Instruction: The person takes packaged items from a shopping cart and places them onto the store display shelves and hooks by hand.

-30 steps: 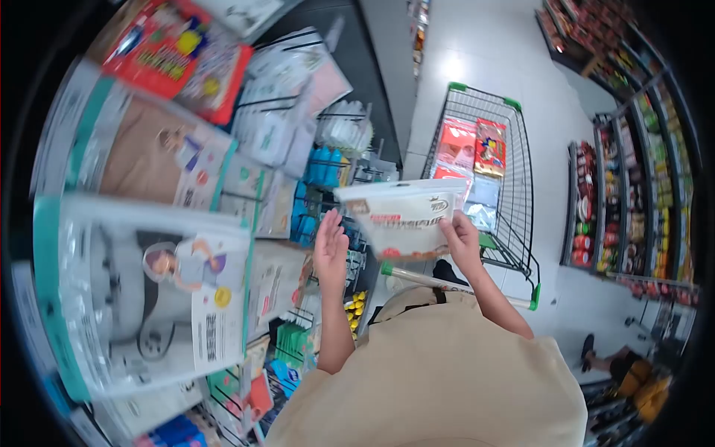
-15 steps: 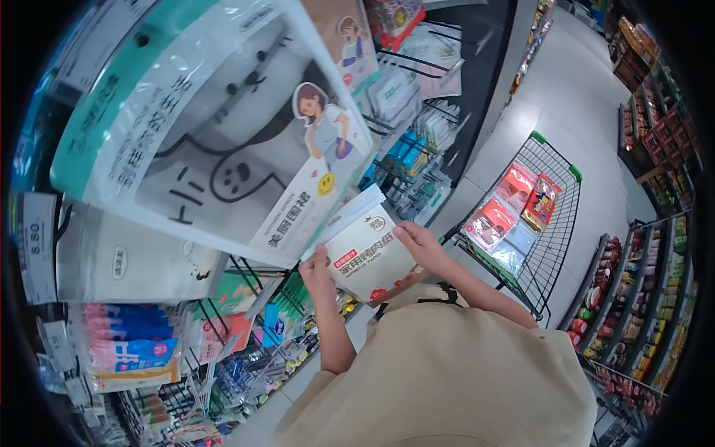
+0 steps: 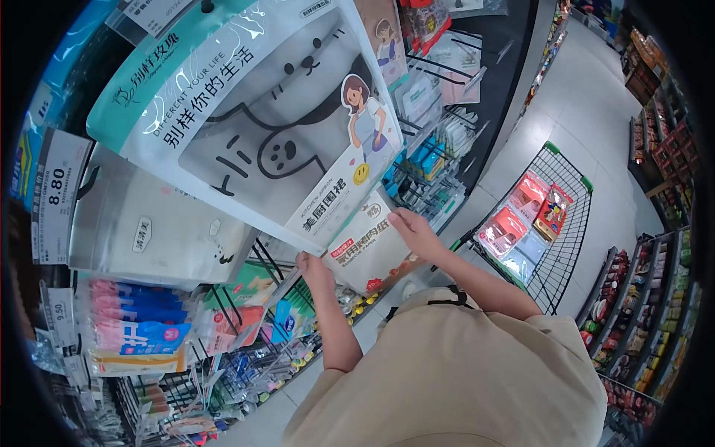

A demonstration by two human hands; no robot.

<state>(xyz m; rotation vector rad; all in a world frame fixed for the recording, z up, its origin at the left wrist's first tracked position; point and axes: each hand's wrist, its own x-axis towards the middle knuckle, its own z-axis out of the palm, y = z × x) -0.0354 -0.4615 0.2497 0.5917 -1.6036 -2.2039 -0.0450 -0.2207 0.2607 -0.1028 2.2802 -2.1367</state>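
A cream packet of barbecue paper (image 3: 366, 249) with a red label is held at its two sides, in front of the shelf rack. My left hand (image 3: 316, 272) grips its left edge, close under the hanging apron package. My right hand (image 3: 413, 232) has the thumb on its front at the right edge, with the other fingers hidden behind. The large grey and green apron package (image 3: 261, 119) hangs above and overlaps the packet's upper left part.
A shopping cart (image 3: 572, 246) with several red and white packages (image 3: 503, 227) stands to the right. Gloves (image 3: 141, 328) and other packs hang on hooks at the left. A price tag (image 3: 59, 195) reads 8.80. Stocked shelves (image 3: 648, 313) line the far right.
The view has shifted, so the cart and hanging goods appear further right. The packet and both hands now sit closer under the apron package, which covers the packet's top edge.
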